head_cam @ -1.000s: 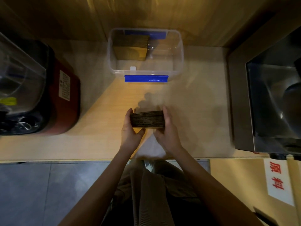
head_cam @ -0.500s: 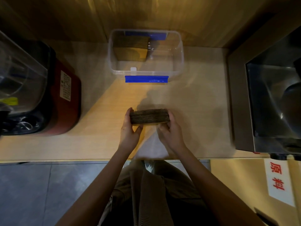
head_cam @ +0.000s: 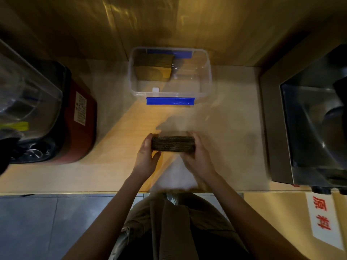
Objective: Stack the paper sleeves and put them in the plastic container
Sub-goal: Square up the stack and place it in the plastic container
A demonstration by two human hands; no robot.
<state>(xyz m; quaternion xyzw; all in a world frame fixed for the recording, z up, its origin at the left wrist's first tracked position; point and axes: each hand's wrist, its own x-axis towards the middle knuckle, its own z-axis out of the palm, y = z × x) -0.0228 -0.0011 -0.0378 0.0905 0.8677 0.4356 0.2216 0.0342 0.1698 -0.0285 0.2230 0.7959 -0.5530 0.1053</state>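
Observation:
A thick stack of brown corrugated paper sleeves (head_cam: 172, 144) stands on edge on the wooden counter, squeezed between both hands. My left hand (head_cam: 145, 158) presses its left end and my right hand (head_cam: 197, 156) presses its right end. Farther back stands a clear plastic container (head_cam: 206, 77) with blue clips, open at the top. Another pile of brown sleeves (head_cam: 153, 69) lies in its left half; its right half shows only the clear floor.
A dark red appliance (head_cam: 78, 124) with a clear lid stands at the left. A steel machine (head_cam: 309, 117) fills the right side. A wooden wall rises behind the container. The counter's front edge (head_cam: 75, 192) runs just below my wrists.
The stack has widened slightly and my right hand has shifted to the right along it; both hands stay pressed on its ends at the same spot on the counter.

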